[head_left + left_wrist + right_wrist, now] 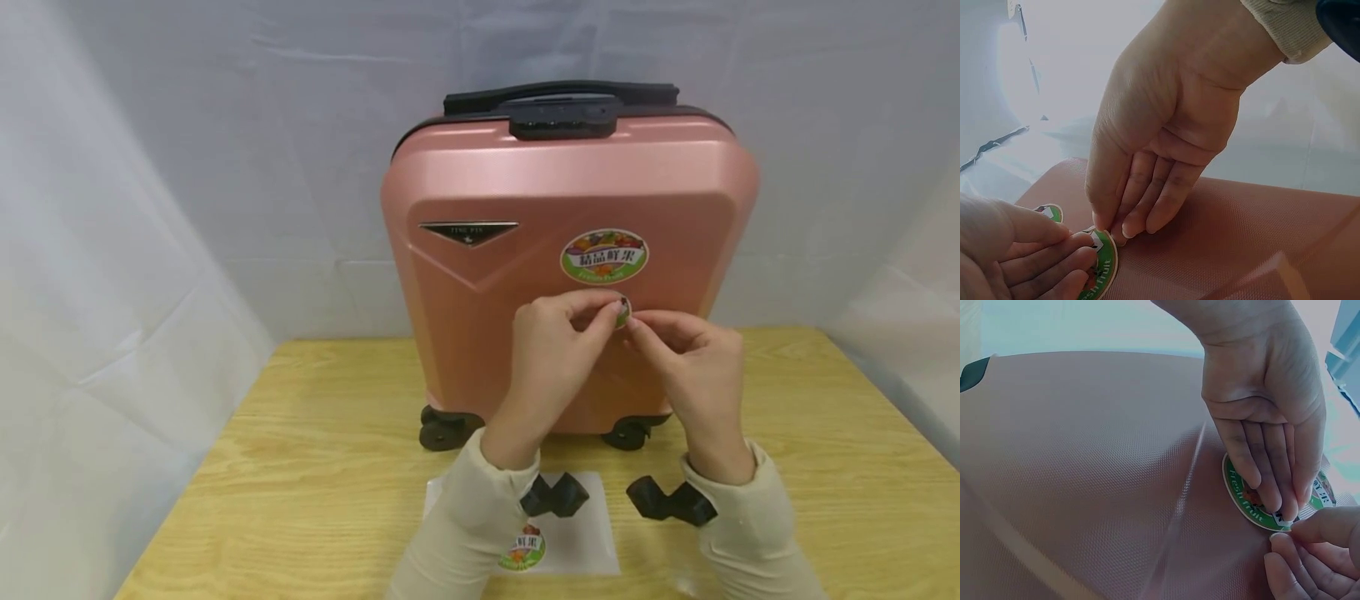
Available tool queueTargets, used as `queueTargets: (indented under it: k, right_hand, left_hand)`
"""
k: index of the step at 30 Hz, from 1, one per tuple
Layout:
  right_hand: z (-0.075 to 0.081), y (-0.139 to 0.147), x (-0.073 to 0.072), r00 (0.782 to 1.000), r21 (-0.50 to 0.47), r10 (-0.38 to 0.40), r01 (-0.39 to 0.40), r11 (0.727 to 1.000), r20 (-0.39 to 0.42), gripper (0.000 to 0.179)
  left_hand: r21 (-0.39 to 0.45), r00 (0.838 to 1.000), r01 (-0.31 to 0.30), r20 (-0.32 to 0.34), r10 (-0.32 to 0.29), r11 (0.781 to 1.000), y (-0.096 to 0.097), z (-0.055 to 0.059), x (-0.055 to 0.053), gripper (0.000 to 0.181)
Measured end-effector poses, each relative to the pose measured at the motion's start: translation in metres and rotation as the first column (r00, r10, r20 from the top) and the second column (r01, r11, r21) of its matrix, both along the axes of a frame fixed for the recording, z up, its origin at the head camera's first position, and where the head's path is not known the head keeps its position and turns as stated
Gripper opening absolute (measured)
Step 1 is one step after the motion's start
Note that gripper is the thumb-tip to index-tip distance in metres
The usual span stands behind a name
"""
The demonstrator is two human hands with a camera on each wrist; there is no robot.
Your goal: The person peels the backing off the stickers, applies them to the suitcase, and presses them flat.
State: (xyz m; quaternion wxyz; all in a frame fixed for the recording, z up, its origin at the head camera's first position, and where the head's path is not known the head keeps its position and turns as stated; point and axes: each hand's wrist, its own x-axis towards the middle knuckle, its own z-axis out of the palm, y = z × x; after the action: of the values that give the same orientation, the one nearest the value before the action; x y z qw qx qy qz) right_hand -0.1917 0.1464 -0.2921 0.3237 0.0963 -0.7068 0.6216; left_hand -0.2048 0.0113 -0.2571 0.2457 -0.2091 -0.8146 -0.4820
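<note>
A pink hard-shell suitcase (480, 350) stands upright on its wheels. An oval fruit sticker (604, 256) is on its front, right of the dark triangular badge (469, 232). Just below it, a second fruit sticker (623, 314) with a green edge is held close to the shell. My left hand (555, 346) pinches this sticker's left side between thumb and fingers. On the opposite side my right hand (690, 358) pinches its edge. The left wrist view shows the green lower part of the held sticker (1107, 269) beside both hands' fingertips; fingers hide much of its face.
Nearer the front of the wooden table (330, 467) lies a white sheet (592, 542) bearing another fruit sticker (531, 550), partly covered by the left sleeve (465, 533). Black camera mounts project from both wrists. White cloth (225, 167) hangs behind and at the sides.
</note>
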Motion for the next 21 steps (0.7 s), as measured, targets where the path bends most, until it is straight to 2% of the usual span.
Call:
queueTargets:
  k: [10, 17, 21]
  right_hand:
    - [0.0004, 0.0016, 0.0005, 1.000, 0.024, 0.000, -0.001, 1.000, 0.012, 0.011]
    - [0.0014, 0.0042, 0.0014, 0.999, -0.020, 0.014, -0.013, 1.000, 0.042, 0.013]
    - [0.0012, 0.0072, 0.0009, 0.999, 0.011, -0.005, 0.004, 1.000, 0.038, 0.015]
  left_hand:
    - [0.005, 1.000, 0.023, -0.006, -0.023, 1.000, 0.0008, -0.0017, 0.0003, 0.012]
    - [-0.014, 1.000, 0.016, -0.022, -0.016, 1.000, 0.0035, -0.0035, -0.0008, 0.012]
    - [-0.032, 0.999, 0.007, -0.046, -0.009, 0.999, 0.0044, -0.0053, -0.0018, 0.012]
